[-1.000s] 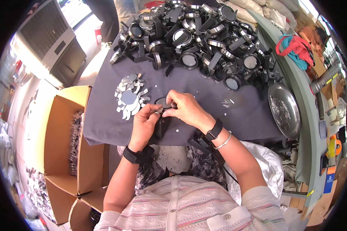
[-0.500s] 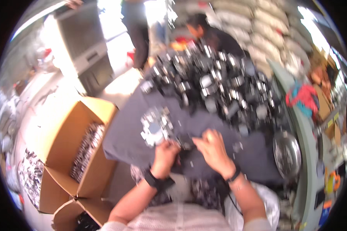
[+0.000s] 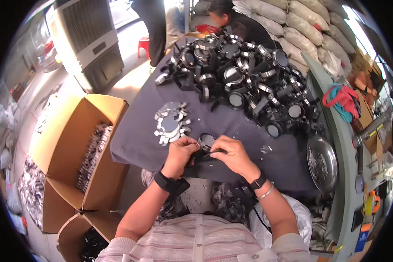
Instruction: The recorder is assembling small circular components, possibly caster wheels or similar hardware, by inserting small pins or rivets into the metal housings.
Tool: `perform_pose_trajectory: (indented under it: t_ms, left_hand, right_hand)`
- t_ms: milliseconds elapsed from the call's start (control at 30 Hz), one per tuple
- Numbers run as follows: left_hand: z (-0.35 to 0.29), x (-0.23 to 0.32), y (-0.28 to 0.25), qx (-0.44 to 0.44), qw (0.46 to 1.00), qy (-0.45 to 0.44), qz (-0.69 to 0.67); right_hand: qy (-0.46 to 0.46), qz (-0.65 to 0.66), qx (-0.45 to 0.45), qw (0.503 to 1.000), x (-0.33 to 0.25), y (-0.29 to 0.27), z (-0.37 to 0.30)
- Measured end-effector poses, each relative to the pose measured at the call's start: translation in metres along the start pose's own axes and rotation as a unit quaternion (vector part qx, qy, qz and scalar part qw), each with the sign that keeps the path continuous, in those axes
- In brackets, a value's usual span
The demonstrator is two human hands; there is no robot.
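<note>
At the near tabletop (image 3: 135,144) edge, both hands stay together as before: left hand (image 3: 181,153) grips the black ring part (image 3: 206,140), right hand (image 3: 231,155) pinches a thin tool (image 3: 214,152) against it; assembly continues.

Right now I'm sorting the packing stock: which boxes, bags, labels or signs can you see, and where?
Large open cardboard box: left of the table, brown, flaps up, metal parts inside.
Second cardboard box: lower left, brown, open, dark parts inside.
Stacked sacks: top right, pale, rounded.
White plastic bag: beside the right forearm, crumpled.
Blue label: lower right, small, rectangular.
</note>
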State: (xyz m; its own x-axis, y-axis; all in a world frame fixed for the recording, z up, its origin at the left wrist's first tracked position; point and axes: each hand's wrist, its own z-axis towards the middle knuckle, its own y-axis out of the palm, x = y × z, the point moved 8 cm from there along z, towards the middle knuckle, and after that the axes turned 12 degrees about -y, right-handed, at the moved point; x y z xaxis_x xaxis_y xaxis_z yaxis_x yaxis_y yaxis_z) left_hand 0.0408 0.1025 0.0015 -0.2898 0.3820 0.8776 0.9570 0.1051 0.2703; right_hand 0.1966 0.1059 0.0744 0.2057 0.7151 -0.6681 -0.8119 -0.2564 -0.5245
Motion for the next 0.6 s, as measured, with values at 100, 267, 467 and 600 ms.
perform_pose_trajectory:
  t_ms: [100,267,467,600]
  left_hand:
    - [0.011,-0.004,0.003,-0.021,1.000,-0.013,-0.015]
    - [0.009,-0.008,0.005,-0.023,0.999,0.003,-0.032]
    - [0.003,-0.010,-0.001,-0.038,0.999,0.013,-0.035]
    - [0.001,-0.017,-0.003,-0.034,0.994,0.100,0.000]
  right_hand:
    - [-0.072,0.001,0.019,0.997,0.004,0.003,0.006]
    - [-0.071,-0.020,0.008,0.997,0.012,0.009,0.008]
    - [-0.152,-0.100,-0.052,0.982,-0.006,0.016,0.019]
    - [-0.183,-0.105,-0.100,0.972,-0.015,0.024,0.026]
